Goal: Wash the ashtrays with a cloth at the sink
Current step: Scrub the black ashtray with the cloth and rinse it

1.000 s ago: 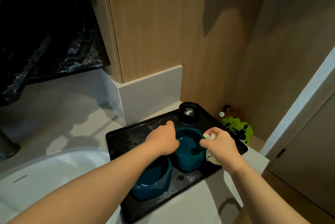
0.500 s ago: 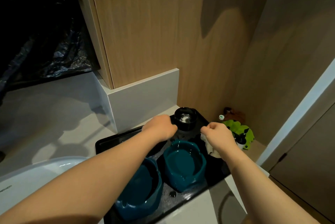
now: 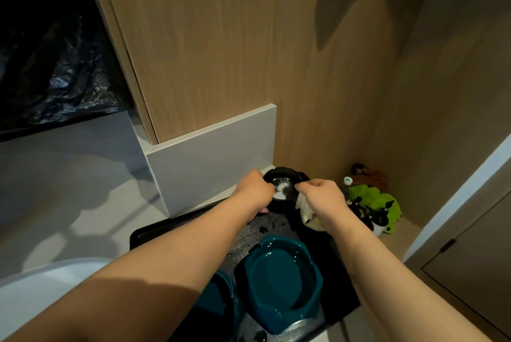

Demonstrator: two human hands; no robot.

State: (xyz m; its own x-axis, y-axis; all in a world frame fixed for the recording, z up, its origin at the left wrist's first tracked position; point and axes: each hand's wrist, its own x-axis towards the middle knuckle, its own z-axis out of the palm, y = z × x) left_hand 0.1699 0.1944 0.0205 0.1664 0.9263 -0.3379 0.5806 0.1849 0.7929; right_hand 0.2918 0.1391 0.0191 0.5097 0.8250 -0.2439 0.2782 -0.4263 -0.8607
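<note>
Left hand: the left hand was at the near-left rim of the black ashtray, fingers curled against its side; judged to be closing on it, though a full clamp could not be confirmed.
Right hand: the right hand was closed on the white cloth, with its fingertips touching the ashtray's right rim.
Black ashtray: stood upright at the far end of the black tray, close to the wood wall; pale residue lay in its metal bowl.
Teal ashtrays: one teal ashtray sat on the tray nearer the person, looking wet and glossy; a second teal ashtray was just beside it, mostly hidden under the left forearm.
Sink: the white sink lay to the left, well apart from the black ashtray.
Risk, spill: tilting the black ashtray during the lift would likely tip its residue onto the tray or the surface.
Risk, slip: the tray was spotted with droplets; wet fingers on a smooth rim could lose hold on the way to the sink.
Risk, collision: both forearms crossed above the teal ashtrays, so a low pull-back could knock them.
Risk, cloth: the hanging cloth might drag through the residue.
</note>
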